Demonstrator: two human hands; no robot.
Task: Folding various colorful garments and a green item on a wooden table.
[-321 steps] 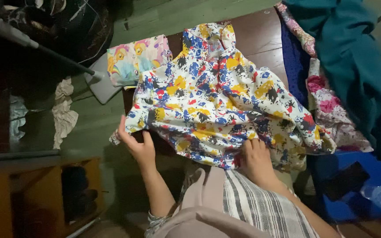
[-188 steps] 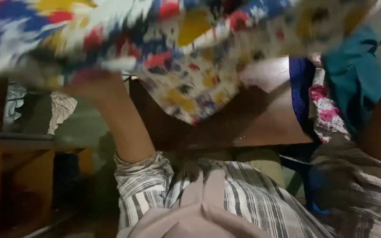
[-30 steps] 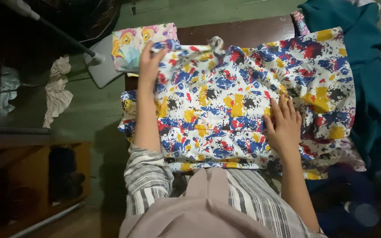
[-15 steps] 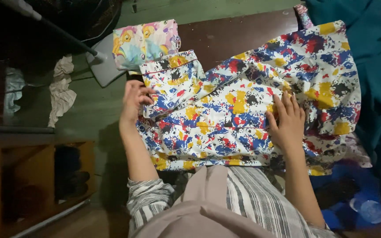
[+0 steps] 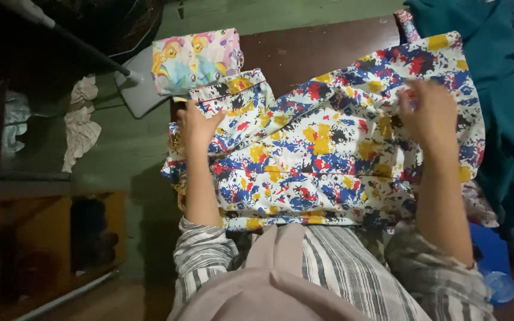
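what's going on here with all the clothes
A person in a striped top has a paint-splatter print garment spread over a dark wooden table. The left hand presses on its folded-in left side, and the right hand is at its right part. A folded cartoon-print cloth lies at the far left corner, a teal garment on the right.

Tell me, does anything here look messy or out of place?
Yes. A crumpled pale rag lies on the green floor left of the table. The splatter-print garment under both hands hangs over the table's near edge.
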